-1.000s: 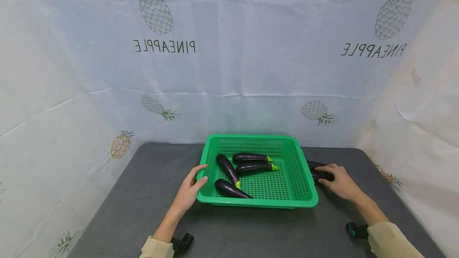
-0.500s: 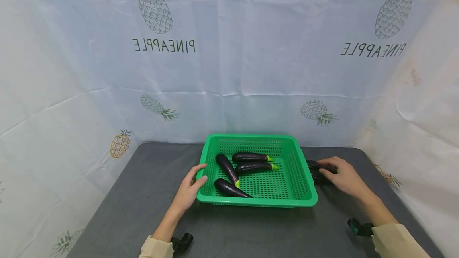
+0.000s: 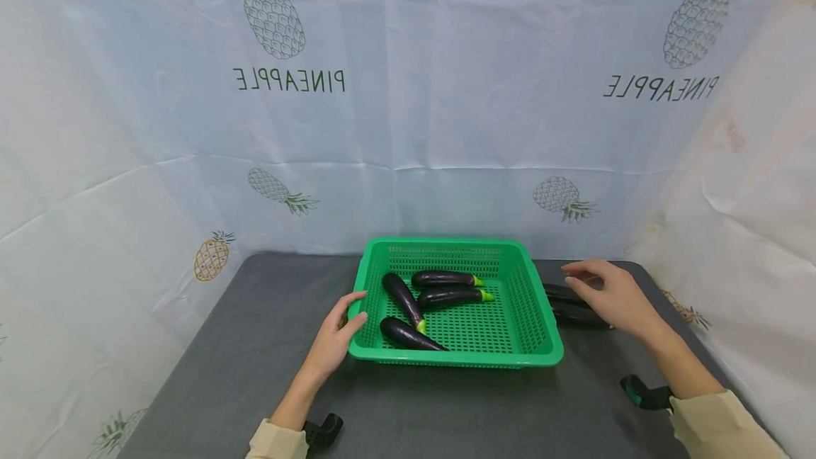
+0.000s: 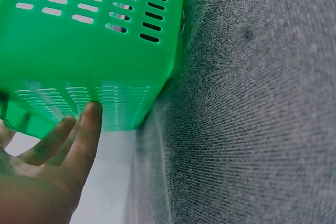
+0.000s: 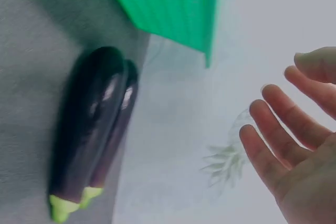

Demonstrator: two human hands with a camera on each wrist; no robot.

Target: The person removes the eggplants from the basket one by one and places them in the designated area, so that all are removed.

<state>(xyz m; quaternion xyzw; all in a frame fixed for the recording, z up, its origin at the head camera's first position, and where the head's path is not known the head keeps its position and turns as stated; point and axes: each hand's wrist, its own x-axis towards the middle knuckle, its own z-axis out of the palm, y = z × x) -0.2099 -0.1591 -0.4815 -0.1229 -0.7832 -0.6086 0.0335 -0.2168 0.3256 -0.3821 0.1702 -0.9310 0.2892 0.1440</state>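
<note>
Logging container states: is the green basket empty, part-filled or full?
Part-filled: four eggplants lie inside the green basket, with bare mesh floor visible beside them.

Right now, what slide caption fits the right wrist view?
Empty right hand apart from two eggplants lying side by side on the gray table, green basket nearby.

Around the basket (image 3: 456, 359) in the head view, the table (image 3: 484, 409) gave open room at six o'clock, between the forearms, and at eight, beyond the left hand (image 3: 333, 340). That hand barred the wall at nine. At three, two outer eggplants (image 3: 576, 315) lay in the way, the right hand (image 3: 617, 299) over them. The hanging cloth (image 3: 440, 207) closed off twelve. Inside, four eggplants (image 3: 449, 297) left bare floor towards four o'clock.
</note>
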